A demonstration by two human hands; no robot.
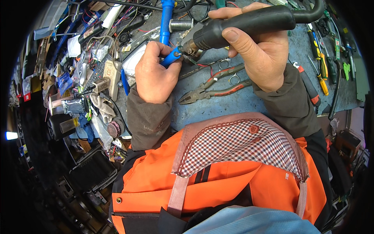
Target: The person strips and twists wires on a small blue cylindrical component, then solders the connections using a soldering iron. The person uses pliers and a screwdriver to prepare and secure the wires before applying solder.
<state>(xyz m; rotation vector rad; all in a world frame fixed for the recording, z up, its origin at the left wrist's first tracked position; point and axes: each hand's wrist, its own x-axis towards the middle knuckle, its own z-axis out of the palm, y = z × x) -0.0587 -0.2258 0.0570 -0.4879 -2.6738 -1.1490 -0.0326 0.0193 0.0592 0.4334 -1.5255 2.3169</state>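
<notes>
My left hand point(156, 76) pinches a short blue tube point(170, 59) between thumb and fingers, its end turned toward the right. My right hand point(267, 52) is wrapped around a thick black handpiece point(249, 26), which looks like a hot-air gun with a cable at its back end. The handpiece's metal nozzle point(190, 46) points left, right at the end of the tube; whether they touch I cannot tell. Below the nozzle, pliers with worn red-and-dark handles point(206, 90) lie on the blue-grey bench point(230, 102). Thin red and dark wires point(202, 65) run near the tube.
A long blue tube point(166, 19) and a spool of solder wire point(181, 25) stand beyond my left hand. Screwdrivers point(322, 78) and a red-and-black handled tool point(308, 86) lie at the right. Cluttered parts, a power strip point(112, 80) and a blue pen point(124, 82) fill the left.
</notes>
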